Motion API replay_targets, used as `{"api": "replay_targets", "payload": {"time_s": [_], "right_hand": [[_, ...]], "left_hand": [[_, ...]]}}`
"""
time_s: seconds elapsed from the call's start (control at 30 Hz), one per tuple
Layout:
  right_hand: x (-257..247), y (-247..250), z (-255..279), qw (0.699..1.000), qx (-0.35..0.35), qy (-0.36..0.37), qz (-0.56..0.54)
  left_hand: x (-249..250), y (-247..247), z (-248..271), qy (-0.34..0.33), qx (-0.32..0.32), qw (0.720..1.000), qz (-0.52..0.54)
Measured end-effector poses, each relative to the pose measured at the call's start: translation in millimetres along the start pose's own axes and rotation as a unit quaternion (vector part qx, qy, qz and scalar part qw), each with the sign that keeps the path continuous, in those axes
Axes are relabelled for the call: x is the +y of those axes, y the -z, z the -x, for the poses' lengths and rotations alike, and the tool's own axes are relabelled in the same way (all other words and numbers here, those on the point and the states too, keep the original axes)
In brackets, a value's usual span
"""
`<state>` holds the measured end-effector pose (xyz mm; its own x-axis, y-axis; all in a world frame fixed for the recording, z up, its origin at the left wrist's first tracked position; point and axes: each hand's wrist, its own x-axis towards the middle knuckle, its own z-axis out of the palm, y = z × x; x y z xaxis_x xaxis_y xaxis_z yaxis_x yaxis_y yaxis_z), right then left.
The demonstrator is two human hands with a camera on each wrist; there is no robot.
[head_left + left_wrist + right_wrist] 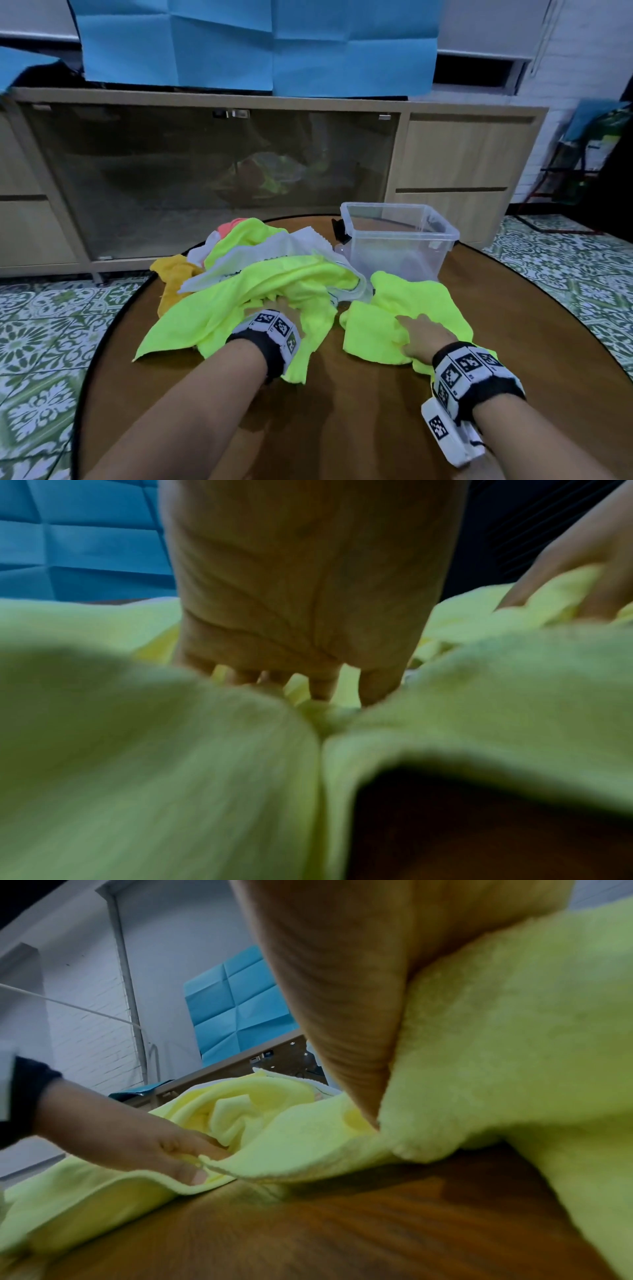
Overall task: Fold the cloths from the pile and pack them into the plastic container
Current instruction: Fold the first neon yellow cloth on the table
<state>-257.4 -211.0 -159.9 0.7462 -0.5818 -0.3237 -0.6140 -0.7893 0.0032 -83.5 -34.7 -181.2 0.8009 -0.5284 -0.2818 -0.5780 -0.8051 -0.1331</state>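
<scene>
On the table [359, 394], both hands grip crumpled, axis-less neon cloths [404, 318].

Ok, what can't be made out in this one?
- Left hand fingertips: head view, buried in the yellow cloth; left wrist view blurred.
- Right hand grip on the folded yellow cloth: palm hidden in the head view.
- Lower pile cloths: covered.
- Plastic container floor: unclear.

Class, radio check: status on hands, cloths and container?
Left hand grips pile's yellow cloth. Right hand on separate yellow cloth. Plastic container empty. Nothing blocking.
</scene>
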Motion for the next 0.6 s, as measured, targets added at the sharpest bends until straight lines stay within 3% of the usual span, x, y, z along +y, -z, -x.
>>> {"api": "replay_targets", "payload": {"time_s": [0.07, 0.27, 0.4, 0.5, 0.6], "right_hand": [[-1, -1, 0, 1.0, 0.005, 0.002, 0.003], [-8, 10, 15, 0.998, 0.053, 0.013, 0.03], [-11, 37, 37, 0.993, 0.099, 0.058, 0.005], [-17, 53, 59, 0.99, 0.101, 0.093, -0.028], [-24, 59, 78, 0.98, 0.106, 0.14, -0.093]], "left_hand": [[-10, 1, -3, 0.005, 0.037, 0.999, -0.007], [-1, 9, 31, 0.011, 0.022, 0.999, -0.036], [15, 21, 67, -0.092, 0.122, 0.988, 0.027], [25, 25, 87, -0.218, 0.084, 0.965, 0.118], [35, 22, 100, -0.229, 0.066, 0.954, 0.182]]}}
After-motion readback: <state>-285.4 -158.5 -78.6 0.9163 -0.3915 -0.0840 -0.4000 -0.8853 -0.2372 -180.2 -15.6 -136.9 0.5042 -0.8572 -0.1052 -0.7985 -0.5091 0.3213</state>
